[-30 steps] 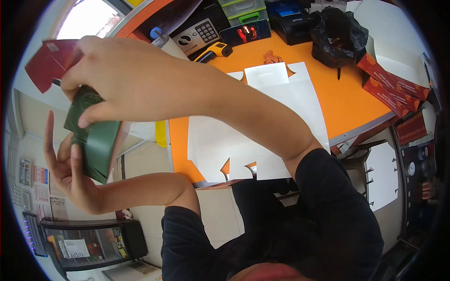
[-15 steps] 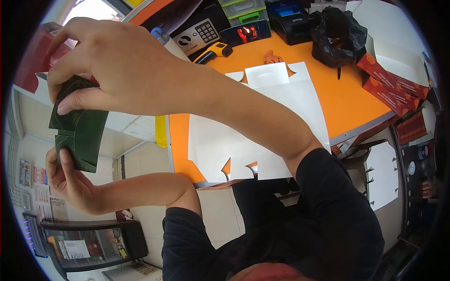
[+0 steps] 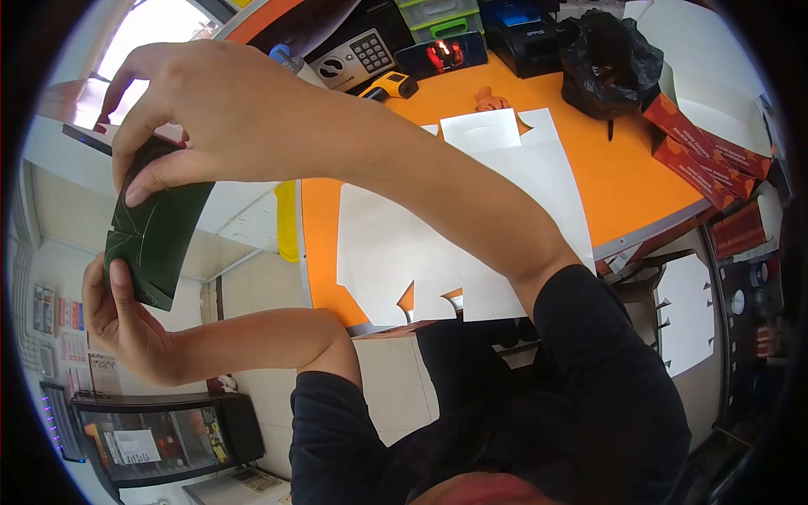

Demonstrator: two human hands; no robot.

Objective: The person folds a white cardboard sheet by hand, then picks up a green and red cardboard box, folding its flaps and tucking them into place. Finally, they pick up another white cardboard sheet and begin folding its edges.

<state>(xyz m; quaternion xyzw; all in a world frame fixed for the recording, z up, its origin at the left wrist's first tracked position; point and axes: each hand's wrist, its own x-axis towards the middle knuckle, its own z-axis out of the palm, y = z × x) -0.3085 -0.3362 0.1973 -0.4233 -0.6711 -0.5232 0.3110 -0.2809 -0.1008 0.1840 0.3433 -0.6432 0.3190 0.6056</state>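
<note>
One table (image 3: 640, 198) (orange) — tiled floor (image 3: 383, 370)

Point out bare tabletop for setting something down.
Right of the flat white card sheet, bare orange tabletop runs to the red cardboard pieces, below the black plastic bag. A narrower strip lies between sheet and black smartphone. The back is crowded: smartphone, yellow-black handheld tool, black printer.

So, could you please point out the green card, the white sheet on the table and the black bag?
Green card (image 3: 166, 227), head view: middle of its face.
White sheet (image 3: 412, 257), head view: its lower part.
Black bag (image 3: 614, 97), head view: front side.
</note>
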